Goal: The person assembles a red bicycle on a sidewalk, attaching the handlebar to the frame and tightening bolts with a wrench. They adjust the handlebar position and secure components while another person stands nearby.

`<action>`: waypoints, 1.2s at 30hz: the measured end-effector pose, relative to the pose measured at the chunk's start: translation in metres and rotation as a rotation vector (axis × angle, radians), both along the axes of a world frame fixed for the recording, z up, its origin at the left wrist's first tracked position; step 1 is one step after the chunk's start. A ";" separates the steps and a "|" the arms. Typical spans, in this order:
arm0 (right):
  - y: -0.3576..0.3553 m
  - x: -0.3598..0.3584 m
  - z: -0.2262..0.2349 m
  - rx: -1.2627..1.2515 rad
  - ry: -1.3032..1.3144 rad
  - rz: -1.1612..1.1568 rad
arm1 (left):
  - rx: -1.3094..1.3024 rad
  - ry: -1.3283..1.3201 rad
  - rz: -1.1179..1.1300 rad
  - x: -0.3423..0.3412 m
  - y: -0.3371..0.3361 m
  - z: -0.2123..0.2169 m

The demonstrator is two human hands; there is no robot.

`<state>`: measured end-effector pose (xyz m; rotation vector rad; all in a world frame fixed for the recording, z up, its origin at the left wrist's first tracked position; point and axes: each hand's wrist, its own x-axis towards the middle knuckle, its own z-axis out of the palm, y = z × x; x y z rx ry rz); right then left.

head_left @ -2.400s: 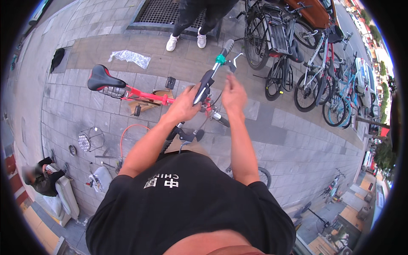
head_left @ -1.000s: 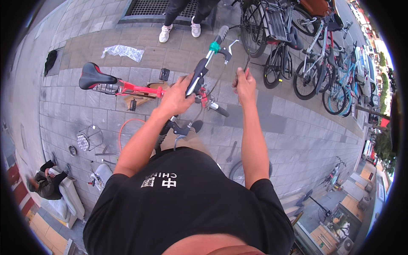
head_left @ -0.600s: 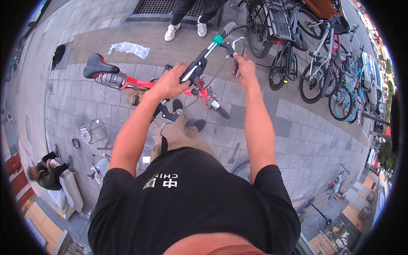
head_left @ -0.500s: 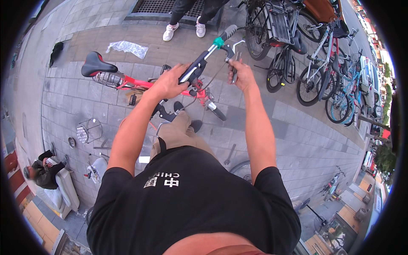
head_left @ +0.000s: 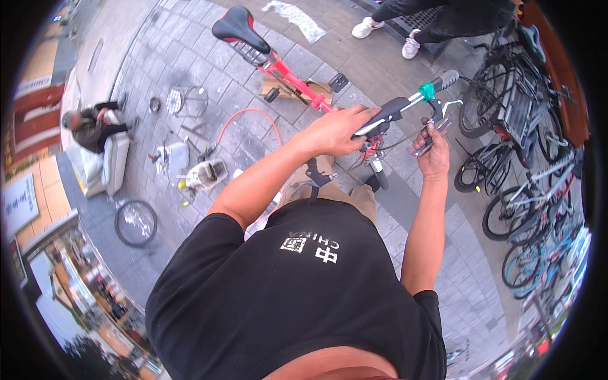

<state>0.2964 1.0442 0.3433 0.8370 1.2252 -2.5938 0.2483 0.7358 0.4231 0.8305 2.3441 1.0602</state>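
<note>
Red bicycle [head_left: 288, 77] stands before me, its saddle [head_left: 240, 30] at 11 o'clock. From 9 o'clock, a loose wheel [head_left: 135, 223] lies on the paving, then an orange hose [head_left: 250, 111] at 11. At 1 o'clock my left hand [head_left: 344, 130] curls loosely over the handlebar [head_left: 413, 99]'s dark middle. Toward 2 o'clock my right hand [head_left: 434, 152], fingers closed, pinches a slim metal tool [head_left: 445, 124], its kind unclear, just beside the brake lever [head_left: 452, 104]. Parked bicycles [head_left: 506, 215] crowd 3 o'clock.

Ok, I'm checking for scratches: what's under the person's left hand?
The left hand holds the handlebar; a black and silver stretch shows beyond it. The part beneath the palm is covered.
</note>
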 end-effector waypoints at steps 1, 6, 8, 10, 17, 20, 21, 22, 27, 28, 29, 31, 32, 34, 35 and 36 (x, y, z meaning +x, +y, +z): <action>0.001 -0.002 -0.002 -0.026 -0.006 0.029 | -0.004 0.033 0.034 0.007 0.002 0.001; -0.029 0.004 -0.006 -0.099 -0.006 0.138 | -0.235 0.153 0.190 0.059 -0.015 0.015; -0.045 0.007 -0.003 -0.138 -0.001 0.160 | -0.347 0.167 0.290 0.084 -0.018 0.025; -0.057 0.009 -0.003 -0.159 -0.009 0.192 | -0.429 0.172 0.406 0.103 -0.015 0.027; -0.091 0.002 0.004 -0.107 -0.033 0.363 | -0.351 0.226 0.665 0.130 -0.036 0.012; -0.099 -0.001 -0.001 -0.061 0.003 0.455 | -0.368 0.265 0.656 0.129 -0.057 0.009; -0.098 -0.003 0.005 -0.042 -0.035 0.501 | -0.389 0.199 0.658 0.126 -0.064 0.009; -0.095 0.000 0.010 0.005 -0.056 0.525 | -0.409 0.219 0.640 0.123 -0.069 0.008; -0.050 -0.003 0.018 0.278 -0.132 0.744 | -0.556 0.373 0.777 0.110 -0.071 -0.014; -0.035 -0.002 0.010 0.373 -0.159 0.754 | -0.596 0.435 0.840 0.109 -0.067 -0.018; -0.022 -0.003 0.001 0.468 -0.182 0.761 | -0.567 0.441 0.933 0.106 -0.062 -0.020; 0.000 -0.008 -0.004 0.628 -0.242 0.739 | -0.627 0.453 1.014 0.104 -0.062 -0.024; 0.013 -0.013 -0.007 0.659 -0.274 0.730 | -0.658 0.454 1.059 0.103 -0.063 -0.027; 0.042 -0.025 -0.021 0.718 -0.339 0.722 | -0.686 0.404 1.097 0.100 -0.065 -0.030; 0.058 -0.033 -0.029 0.744 -0.357 0.748 | -0.689 0.412 1.108 0.099 -0.066 -0.029; 0.072 -0.043 -0.040 0.769 -0.373 0.778 | -0.697 0.420 1.121 0.097 -0.068 -0.030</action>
